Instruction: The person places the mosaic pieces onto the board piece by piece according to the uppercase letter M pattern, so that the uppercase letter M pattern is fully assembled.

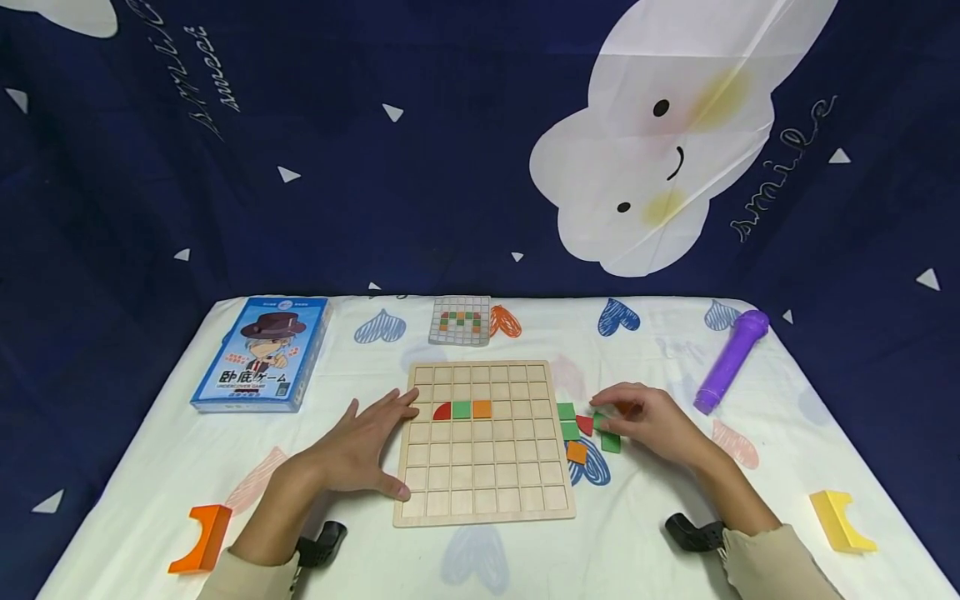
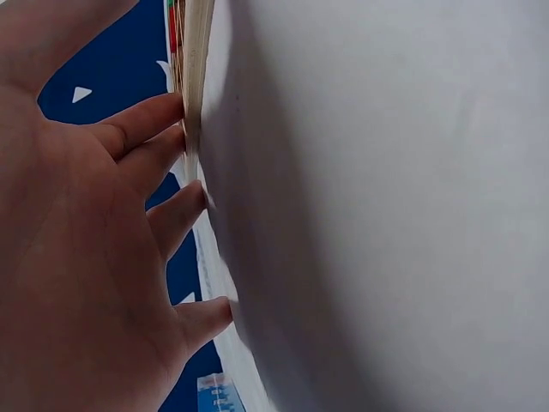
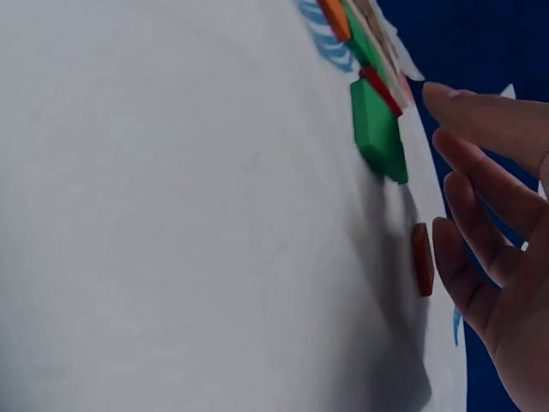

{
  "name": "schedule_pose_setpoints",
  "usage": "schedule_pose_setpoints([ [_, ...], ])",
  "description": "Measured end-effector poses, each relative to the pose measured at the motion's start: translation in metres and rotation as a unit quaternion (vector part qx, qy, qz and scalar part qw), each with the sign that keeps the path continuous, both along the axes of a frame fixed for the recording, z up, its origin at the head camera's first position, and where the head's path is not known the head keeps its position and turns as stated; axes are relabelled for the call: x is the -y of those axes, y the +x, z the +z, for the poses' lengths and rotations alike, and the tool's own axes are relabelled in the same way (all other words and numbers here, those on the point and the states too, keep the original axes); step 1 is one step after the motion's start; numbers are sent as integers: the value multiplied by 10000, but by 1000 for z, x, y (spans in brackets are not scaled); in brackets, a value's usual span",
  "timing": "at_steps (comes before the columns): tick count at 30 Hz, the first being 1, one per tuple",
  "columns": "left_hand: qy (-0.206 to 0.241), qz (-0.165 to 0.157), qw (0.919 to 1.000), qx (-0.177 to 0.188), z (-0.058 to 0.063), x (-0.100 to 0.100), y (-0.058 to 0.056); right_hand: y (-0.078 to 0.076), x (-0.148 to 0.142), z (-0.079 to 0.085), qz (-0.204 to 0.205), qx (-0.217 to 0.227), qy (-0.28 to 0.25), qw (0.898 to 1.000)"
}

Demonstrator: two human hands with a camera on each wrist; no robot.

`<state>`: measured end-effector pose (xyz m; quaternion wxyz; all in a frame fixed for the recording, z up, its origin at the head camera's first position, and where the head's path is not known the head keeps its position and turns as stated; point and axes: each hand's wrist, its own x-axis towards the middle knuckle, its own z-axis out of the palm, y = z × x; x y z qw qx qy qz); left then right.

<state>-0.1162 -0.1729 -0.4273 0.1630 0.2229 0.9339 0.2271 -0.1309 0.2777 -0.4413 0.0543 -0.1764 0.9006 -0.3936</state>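
Observation:
A wooden grid board (image 1: 486,504) lies in the middle of the table, holding a red quarter-round tile (image 1: 443,411), a green tile (image 1: 461,409) and an orange tile (image 1: 482,409) side by side in one row. My left hand (image 1: 363,450) is spread along the board's left edge, its thumb and fingertips touching the rim. Right of the board, my right hand (image 1: 660,423) hovers over loose tiles, fingers loosely bent. A green tile (image 3: 377,129) sits just below its fingertips, and an orange tile (image 3: 423,259) is close under the other fingers.
Beyond the board lies a small pattern card (image 1: 460,321). A blue game box (image 1: 262,354) is at the left back, a purple tube (image 1: 731,362) at the right back. An orange block (image 1: 202,540) and a yellow block (image 1: 842,522) flank the arms. Another orange tile (image 1: 577,452) lies beside the board.

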Motion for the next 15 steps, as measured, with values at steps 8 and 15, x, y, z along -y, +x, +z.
schedule_pose_setpoints([
  [8, -2, -10, 10000, 0, 1, 0, 0, 1, -4, -3, 116, -142, 191, 9996],
  [15, 49, -26, 10000, -35, -1, 0, 1, 2, -4, -5, 65, 107, 318, 9994],
])
